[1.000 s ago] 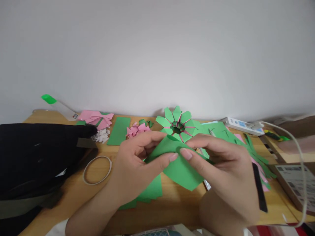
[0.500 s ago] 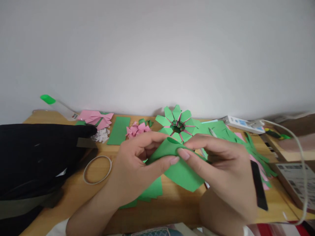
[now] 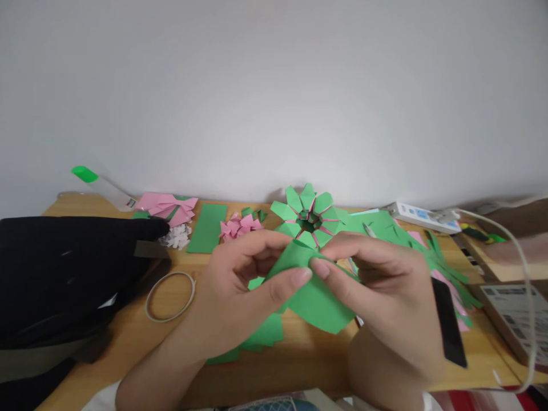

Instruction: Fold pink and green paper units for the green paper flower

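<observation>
Both hands pinch one sheet of green paper (image 3: 323, 305), which is bent over at its upper edge. My left hand (image 3: 240, 294) is closed on its left side, thumb on the near face and fingers behind. On the other side my right hand (image 3: 381, 291) grips the upper right part, its thumb pressing close to the left thumb. Just beyond the hands stands a ring-shaped flower (image 3: 282, 211) of folded green and pink paper. More green sheets (image 3: 268, 331) lie on the table below the hands, partly hidden by them.
A black bag (image 3: 72, 279) covers the left side, near a beige ring (image 3: 148, 299). Pink folded pieces (image 3: 241, 226), white scraps (image 3: 177, 236) and a green sheet (image 3: 208, 228) lie behind. To the right are a phone (image 3: 448, 322), paper strips (image 3: 449, 265), a power strip (image 3: 423, 217) and a white cable (image 3: 524, 257).
The fold at the top of the green paper looks flatter, its open loop narrower. My left thumb has shifted slightly up and right along the sheet.
</observation>
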A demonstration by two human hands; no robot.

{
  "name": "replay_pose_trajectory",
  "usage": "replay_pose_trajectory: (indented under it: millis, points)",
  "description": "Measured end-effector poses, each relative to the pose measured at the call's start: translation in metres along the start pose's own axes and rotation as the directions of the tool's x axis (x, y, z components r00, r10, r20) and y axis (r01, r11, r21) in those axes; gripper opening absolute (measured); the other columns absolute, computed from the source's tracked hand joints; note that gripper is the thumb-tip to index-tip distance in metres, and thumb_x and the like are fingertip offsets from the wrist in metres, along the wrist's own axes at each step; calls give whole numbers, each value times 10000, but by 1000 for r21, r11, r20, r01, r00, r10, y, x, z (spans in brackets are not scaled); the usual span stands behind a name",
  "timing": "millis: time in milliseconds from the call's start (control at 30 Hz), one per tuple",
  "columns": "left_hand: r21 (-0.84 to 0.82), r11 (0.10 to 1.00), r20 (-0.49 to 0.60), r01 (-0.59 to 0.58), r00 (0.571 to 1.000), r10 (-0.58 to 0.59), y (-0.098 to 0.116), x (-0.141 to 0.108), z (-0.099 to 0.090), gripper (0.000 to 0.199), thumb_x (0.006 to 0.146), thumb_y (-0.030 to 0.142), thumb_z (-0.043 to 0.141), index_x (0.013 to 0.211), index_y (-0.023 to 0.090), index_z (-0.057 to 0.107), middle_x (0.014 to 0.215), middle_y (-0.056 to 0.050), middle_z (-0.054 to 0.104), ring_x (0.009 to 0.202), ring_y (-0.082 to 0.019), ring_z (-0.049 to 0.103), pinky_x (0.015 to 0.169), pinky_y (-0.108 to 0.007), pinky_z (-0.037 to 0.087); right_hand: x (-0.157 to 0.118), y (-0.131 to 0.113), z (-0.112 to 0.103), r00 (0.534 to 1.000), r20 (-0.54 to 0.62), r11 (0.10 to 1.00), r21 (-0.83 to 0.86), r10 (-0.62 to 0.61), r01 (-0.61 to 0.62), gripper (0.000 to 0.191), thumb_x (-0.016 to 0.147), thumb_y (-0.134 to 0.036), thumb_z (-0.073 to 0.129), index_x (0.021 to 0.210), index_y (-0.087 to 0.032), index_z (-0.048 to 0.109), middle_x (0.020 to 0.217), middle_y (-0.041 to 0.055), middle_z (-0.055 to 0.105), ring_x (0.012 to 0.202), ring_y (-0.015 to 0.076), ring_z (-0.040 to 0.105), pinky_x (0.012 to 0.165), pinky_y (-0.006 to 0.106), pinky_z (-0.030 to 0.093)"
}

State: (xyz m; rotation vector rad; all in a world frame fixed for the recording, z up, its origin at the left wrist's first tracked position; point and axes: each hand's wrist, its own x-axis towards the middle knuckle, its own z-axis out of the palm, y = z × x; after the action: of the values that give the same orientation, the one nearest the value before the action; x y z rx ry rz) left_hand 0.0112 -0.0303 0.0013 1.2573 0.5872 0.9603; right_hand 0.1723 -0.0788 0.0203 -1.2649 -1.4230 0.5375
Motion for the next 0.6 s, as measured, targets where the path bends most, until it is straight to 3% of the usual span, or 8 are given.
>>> replay_pose_trajectory:
  millis: [67, 233, 600]
  points:
    - [-7, 1000, 2, 27, 1000, -27, 3, 0, 0, 46, 839, 212, 720, 857, 241, 752, 770, 30, 739, 684, -81, 664, 610, -122, 533, 0, 0, 0, 1000, 1, 1000, 2, 2, -2, 125, 750, -116, 721, 693, -225, 704, 623, -31, 694, 568, 116, 620, 545, 235, 510]
    - [63, 995, -64, 80, 995, -75, 3, 2, -1, 110, 838, 266, 708, 766, 191, 743, 652, 7, 659, 564, -83, 556, 480, -145, 453, -1, 0, 0, 1000, 16, 1000, 14, 1, -1, 128, 746, -113, 714, 685, -224, 700, 599, -36, 672, 551, 110, 597, 531, 231, 501]
    - [128, 989, -68, 74, 996, -66, 2, 2, 0, 134, 845, 266, 679, 741, 193, 719, 626, 22, 633, 528, -81, 527, 442, -148, 418, -1, 5, 1, 1000, 18, 999, 41, 22, -23, 118, 749, -117, 717, 718, -230, 707, 633, -40, 682, 585, 111, 612, 558, 231, 511]
